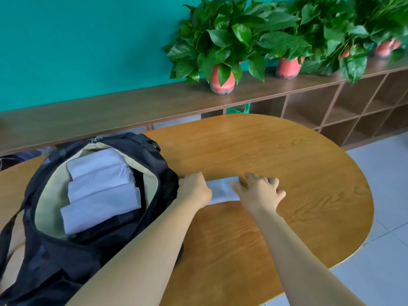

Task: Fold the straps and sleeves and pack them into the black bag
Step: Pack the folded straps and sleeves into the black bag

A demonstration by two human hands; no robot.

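The black bag [66,257] lies open on the left of the table, showing a beige lining and several folded white pieces [99,184] stacked inside. Just right of the bag, a white folded sleeve [221,188] lies flat on the wood. My left hand [194,188] covers its left end, fingers curled down over it beside the bag's edge. My right hand [258,192] lies on its right end with fingers spread. Most of the sleeve is hidden under both hands.
The rounded wooden table [287,173] extends to the right and toward me. Behind it runs a long wooden shelf [132,107] with cubbies and several potted plants [223,54] in red pots. Tiled floor [386,195] lies to the right.
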